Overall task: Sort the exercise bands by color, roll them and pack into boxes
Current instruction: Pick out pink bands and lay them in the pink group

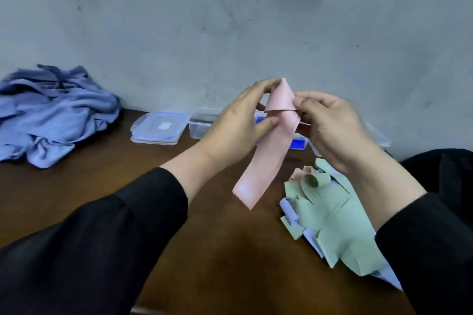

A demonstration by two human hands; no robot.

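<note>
A pink exercise band hangs in the air above the brown table, folded over at its top. My left hand pinches the band's upper part from the left, with one finger at the peak and the thumb lower down. My right hand pinches the fold from the right. A heap of green bands, some curled, lies on the table under my right wrist, with pale lilac bands showing beneath. A bit of pink shows at the heap's far end.
Clear plastic boxes stand along the wall: a lidded one, an open one, and one holding something blue behind the band. A crumpled blue cloth lies at far left. A dark object sits at right.
</note>
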